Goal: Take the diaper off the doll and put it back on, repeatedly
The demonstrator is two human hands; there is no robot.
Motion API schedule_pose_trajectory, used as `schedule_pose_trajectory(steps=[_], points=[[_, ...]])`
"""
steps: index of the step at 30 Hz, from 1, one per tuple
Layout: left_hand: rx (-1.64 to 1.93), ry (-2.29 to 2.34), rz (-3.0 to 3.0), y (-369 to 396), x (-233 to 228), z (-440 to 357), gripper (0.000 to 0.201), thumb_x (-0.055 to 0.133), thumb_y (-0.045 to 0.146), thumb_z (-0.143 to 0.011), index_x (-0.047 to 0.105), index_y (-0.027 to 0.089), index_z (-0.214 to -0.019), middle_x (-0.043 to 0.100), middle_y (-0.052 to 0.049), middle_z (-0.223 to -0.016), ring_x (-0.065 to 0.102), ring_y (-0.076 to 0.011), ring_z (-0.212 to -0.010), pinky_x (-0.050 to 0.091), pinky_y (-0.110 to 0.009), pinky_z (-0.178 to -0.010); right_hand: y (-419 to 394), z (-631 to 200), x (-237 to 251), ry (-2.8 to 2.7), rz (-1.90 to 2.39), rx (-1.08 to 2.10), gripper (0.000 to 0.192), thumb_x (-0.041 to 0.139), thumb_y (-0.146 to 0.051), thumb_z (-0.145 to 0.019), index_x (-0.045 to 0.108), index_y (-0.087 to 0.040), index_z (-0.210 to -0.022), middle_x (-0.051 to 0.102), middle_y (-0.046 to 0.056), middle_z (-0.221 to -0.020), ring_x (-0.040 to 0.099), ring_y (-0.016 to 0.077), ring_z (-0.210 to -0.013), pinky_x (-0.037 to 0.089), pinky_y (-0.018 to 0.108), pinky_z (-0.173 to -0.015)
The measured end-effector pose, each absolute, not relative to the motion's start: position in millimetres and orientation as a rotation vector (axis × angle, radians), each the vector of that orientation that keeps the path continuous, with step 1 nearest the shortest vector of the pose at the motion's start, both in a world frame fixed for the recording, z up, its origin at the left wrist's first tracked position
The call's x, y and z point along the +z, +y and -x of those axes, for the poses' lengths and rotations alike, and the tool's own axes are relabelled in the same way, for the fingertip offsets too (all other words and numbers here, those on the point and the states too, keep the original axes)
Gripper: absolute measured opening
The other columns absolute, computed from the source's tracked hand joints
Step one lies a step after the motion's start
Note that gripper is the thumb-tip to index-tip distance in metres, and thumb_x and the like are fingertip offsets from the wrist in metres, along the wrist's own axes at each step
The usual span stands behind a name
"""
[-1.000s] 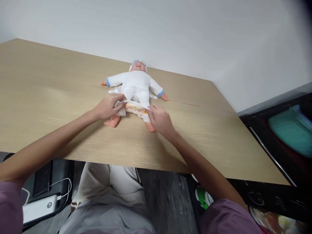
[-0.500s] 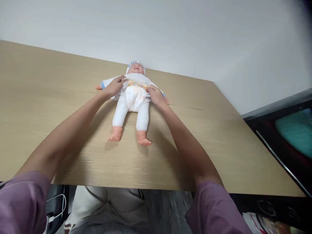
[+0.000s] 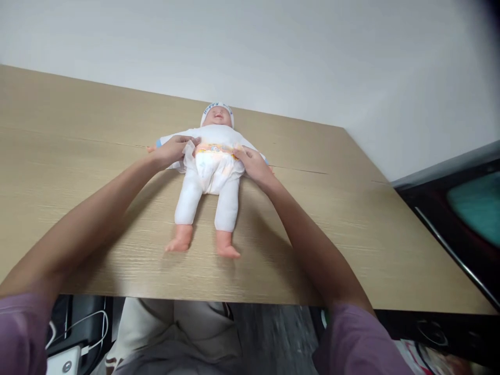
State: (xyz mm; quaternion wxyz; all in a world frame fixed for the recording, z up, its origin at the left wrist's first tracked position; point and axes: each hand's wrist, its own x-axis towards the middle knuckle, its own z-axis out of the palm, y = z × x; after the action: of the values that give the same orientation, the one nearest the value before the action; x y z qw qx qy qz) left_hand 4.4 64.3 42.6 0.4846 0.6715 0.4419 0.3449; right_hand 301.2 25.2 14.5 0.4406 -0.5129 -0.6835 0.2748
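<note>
Left hand (image 3: 177, 151), left of centre in the frame, grasps one front corner of the diaper (image 3: 215, 172); right hand (image 3: 252, 160), just right of centre, pinches the opposite corner. Diaper sits between them, over the hips of the doll (image 3: 217, 133), mid-frame. Waistband (image 3: 214, 149) runs crosswise, hand to hand; neither hand nearer. Doll's long axis: roughly vertical in frame, head up, feet toward lower edge of table (image 3: 187, 276).

Dull-purple short fabric sleeve (image 3: 23, 333) at left, matching purple sleeve (image 3: 359, 344) at right, loose cream cloth trousers (image 3: 150, 319), greyish cloth (image 3: 175, 363) at near edge.
</note>
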Motion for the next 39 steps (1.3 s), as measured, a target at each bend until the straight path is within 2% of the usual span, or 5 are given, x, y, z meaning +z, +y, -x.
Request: schedule_pose_trajectory(steps=[10,14,26,30,39], points=[[1.259,1.251,-2.146,32,88,-17,0.039,0.064,0.061,-0.108,0.068,0.022,-0.115,0.076,-0.014,-0.127,0.066,-0.0314,-0.119,0.053,-0.048,-0.109,-27,-342,-16,-1.695,1.501,0.112,0.028,0.066,-0.050,-0.104,0.075,-0.023,-0.106,0.080,0.011,-0.101,0.071,0.0281,-0.090,0.060,0.047,-0.094],[1.062,1.012,-2.597,8,93,-53,0.036,0.062,0.054,-0.109,0.074,0.022,-0.119,0.075,-0.014,-0.132,0.061,-0.0370,-0.132,0.045,-0.056,-0.120,-33,-343,-30,-1.717,1.598,-0.014,0.021,0.070,-0.044,-0.101,0.072,-0.023,-0.099,0.076,0.012,-0.101,0.069,0.0316,-0.099,0.057,0.049,-0.100],[0.800,1.217,-2.743,0,66,-90,0.058,0.085,0.062,-0.091,0.080,0.025,-0.136,0.069,-0.016,-0.149,0.051,-0.0510,-0.143,0.038,-0.065,-0.117,-25,-344,-24,-1.503,1.890,0.354,0.035,0.084,-0.054,-0.089,0.064,-0.026,-0.085,0.069,0.001,-0.081,0.064,0.0247,-0.083,0.045,0.036,-0.080],[0.792,1.252,-2.752,0,66,-91,0.061,0.087,0.061,-0.089,0.080,0.025,-0.137,0.069,-0.016,-0.151,0.052,-0.0514,-0.141,0.038,-0.064,-0.116,-27,-350,-16,-1.508,1.667,0.537,0.040,0.069,-0.055,-0.094,0.057,-0.026,-0.070,0.056,-0.002,-0.068,0.054,0.0199,-0.072,0.041,0.034,-0.075],[0.778,1.275,-2.767,-5,68,-91,0.063,0.087,0.060,-0.087,0.079,0.025,-0.138,0.069,-0.017,-0.151,0.052,-0.0516,-0.142,0.040,-0.066,-0.114,-9,-317,14,-1.530,1.229,0.706,0.044,0.066,-0.066,-0.092,0.054,-0.027,-0.077,0.051,-0.004,-0.075,0.051,0.0177,-0.077,0.044,0.032,-0.076]])
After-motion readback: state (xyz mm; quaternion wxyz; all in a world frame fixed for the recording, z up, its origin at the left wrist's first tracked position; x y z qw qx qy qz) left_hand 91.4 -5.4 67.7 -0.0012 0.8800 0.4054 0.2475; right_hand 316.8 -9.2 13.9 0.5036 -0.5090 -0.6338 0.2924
